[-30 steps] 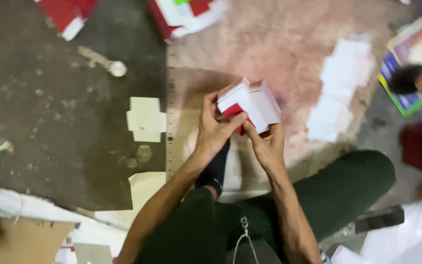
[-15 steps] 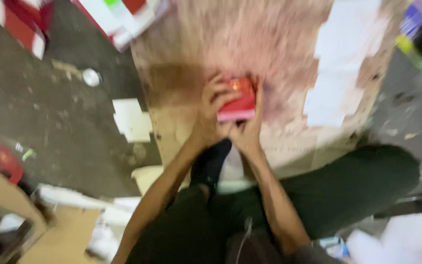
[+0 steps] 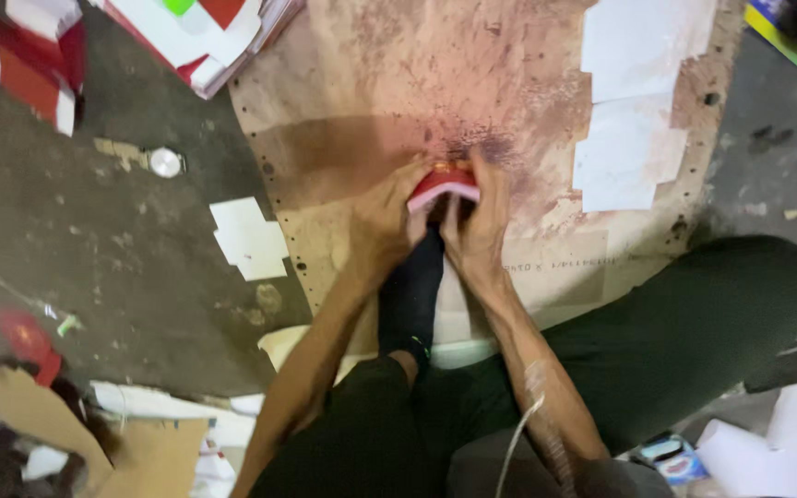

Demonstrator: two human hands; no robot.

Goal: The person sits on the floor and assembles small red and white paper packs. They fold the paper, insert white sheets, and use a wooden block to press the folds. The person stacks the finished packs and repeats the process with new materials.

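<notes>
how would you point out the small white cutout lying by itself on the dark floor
Start at the stained brown board the person sits at and go past its left edge onto the dark floor. The white cutout lies flat there, cross-shaped and plain white, unlike the red-and-white boxes stacked farther up.

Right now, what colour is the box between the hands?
Red with a white edge, seen in the head view: box.

floor workshop | stained work board (image 3: 371, 55) | stacked box blanks (image 3: 196, 37)
</notes>
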